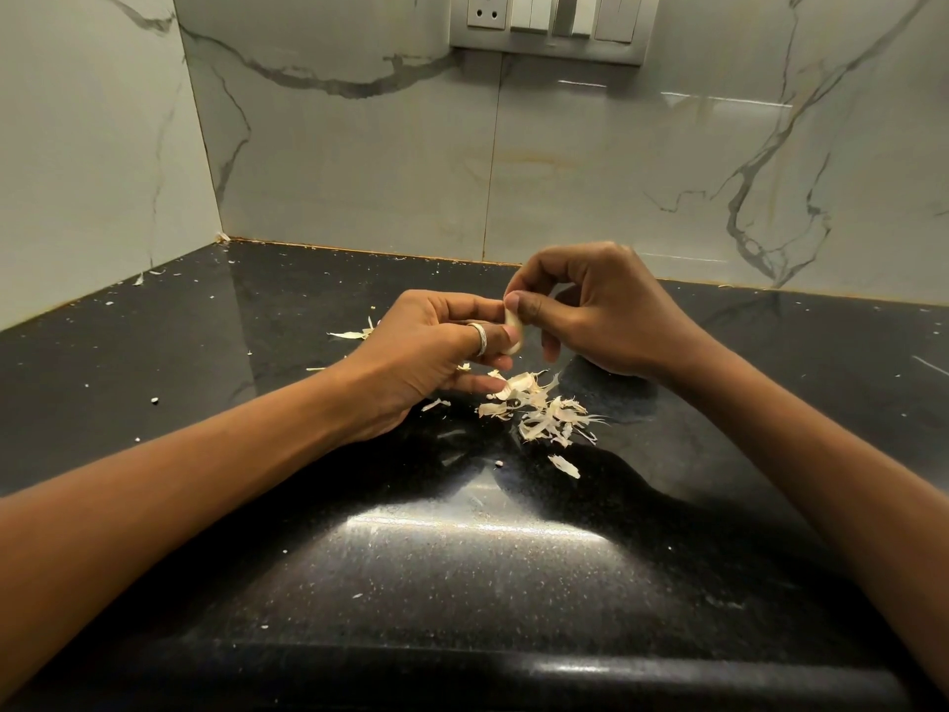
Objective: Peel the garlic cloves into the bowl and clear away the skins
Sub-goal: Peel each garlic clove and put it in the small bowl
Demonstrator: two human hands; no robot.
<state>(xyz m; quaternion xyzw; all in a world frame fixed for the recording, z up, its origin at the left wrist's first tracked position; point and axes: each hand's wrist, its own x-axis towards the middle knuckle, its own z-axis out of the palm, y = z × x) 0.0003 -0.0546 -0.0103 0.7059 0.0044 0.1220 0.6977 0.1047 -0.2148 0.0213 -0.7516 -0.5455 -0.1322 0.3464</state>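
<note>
A pale garlic clove (515, 334) is held between both hands above the black counter. My left hand (426, 354), with a silver ring on one finger, pinches its lower end. My right hand (590, 310) pinches the upper end between thumb and forefinger. Directly below the hands lies a heap of dry garlic skins (539, 411), with one loose piece (564, 466) nearer to me. More skin scraps (354, 334) lie behind my left hand. No bowl is in view.
The black speckled counter (462, 567) runs into a corner of marble-look wall tiles (359, 161) at the back and left. A switch and socket panel (549, 23) sits high on the back wall. Tiny skin flecks (154, 400) dot the counter on the left.
</note>
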